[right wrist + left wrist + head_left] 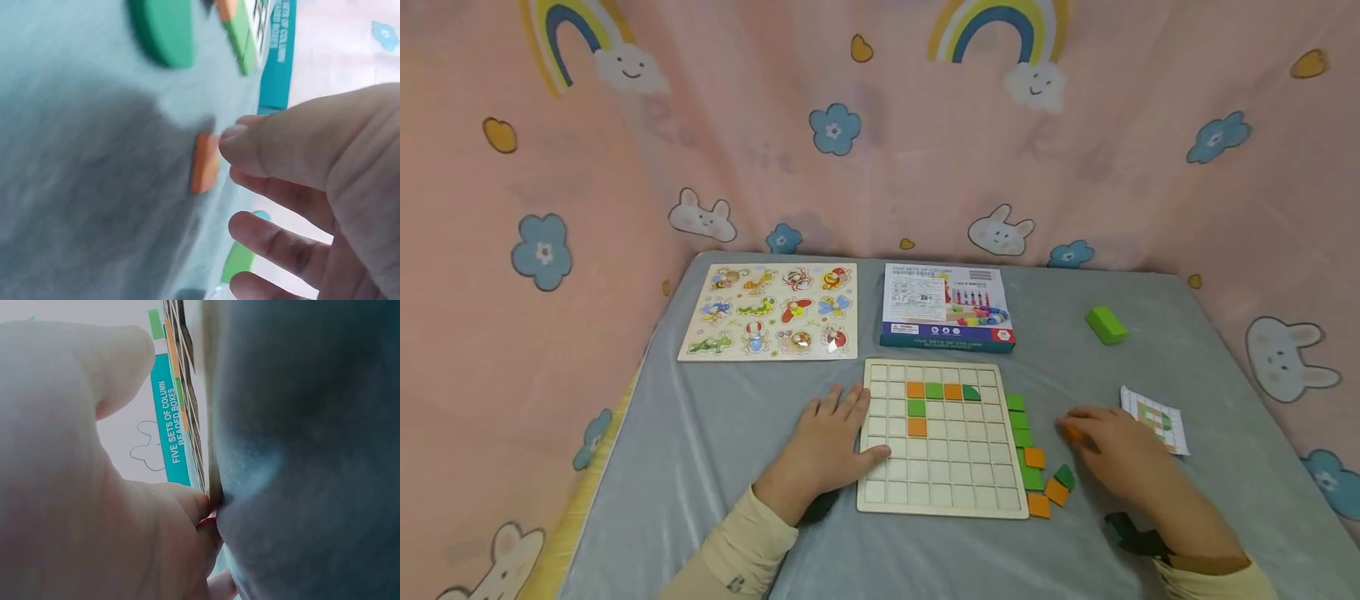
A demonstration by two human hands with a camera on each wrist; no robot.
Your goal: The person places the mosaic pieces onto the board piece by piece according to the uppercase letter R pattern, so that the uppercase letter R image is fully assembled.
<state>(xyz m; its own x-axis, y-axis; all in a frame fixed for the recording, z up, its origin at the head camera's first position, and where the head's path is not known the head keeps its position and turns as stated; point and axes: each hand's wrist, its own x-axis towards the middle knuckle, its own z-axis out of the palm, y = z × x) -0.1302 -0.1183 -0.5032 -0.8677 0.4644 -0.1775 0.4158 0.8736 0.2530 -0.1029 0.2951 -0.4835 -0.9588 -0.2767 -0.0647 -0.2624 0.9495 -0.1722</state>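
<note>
A wooden grid board [940, 471] lies on the grey cloth, with orange and green tiles [934, 391] in some squares. My left hand [823, 454] rests at its left edge, fingers spread and thumb over the border; the left wrist view shows this hand [125, 506] close up beside the board's edge. My right hand [1116, 454] is low over the cloth, right of the board. Its thumb and fingertips [240, 150] are at an orange tile [205, 164] that appears to lie on the cloth. I cannot see a firm pinch on it.
Green tiles [1019, 420] line the board's right side, with several orange ones and a dark green rounded piece [1064, 477]. A pattern card [1176, 429] lies beyond my right hand. Further back are a green block [1107, 325], a box [947, 308] and an insect puzzle [771, 312].
</note>
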